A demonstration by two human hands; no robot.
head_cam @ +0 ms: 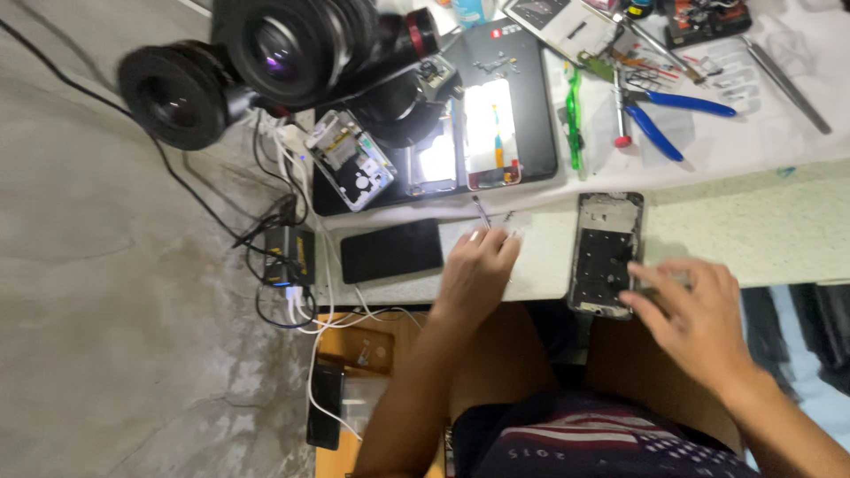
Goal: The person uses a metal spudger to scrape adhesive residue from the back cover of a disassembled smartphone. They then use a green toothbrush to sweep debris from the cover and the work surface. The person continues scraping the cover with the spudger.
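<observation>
Lap and dark patterned shirt (567, 443) sit closest to the lens, both forearms reaching up to the desk (753, 230); left hand (478, 265) rests on the desk edge, fingers curled in a tight pinch on a thin metal tool (480, 211), probably tweezers, blurred so hard to be sure; tool tip points up toward the dark mat (531, 97); right hand (695, 310) is spread loose, fingertips (639, 288) touching the lower right side of a stripped phone frame (605, 252), holding nothing closed; frame lies flat near the desk's front edge, between the two hands; black phone (391, 250) lies face down just left of the left hand; on the mat above, a lit opened phone (491, 131), and beside it another opened phone body (350, 159) tilted; microscope lenses (266, 62) hang over the left of the mat; blue-handled pliers (668, 119) lie well apart at the upper right; white cables (297, 292) trail off the desk's left end.
</observation>
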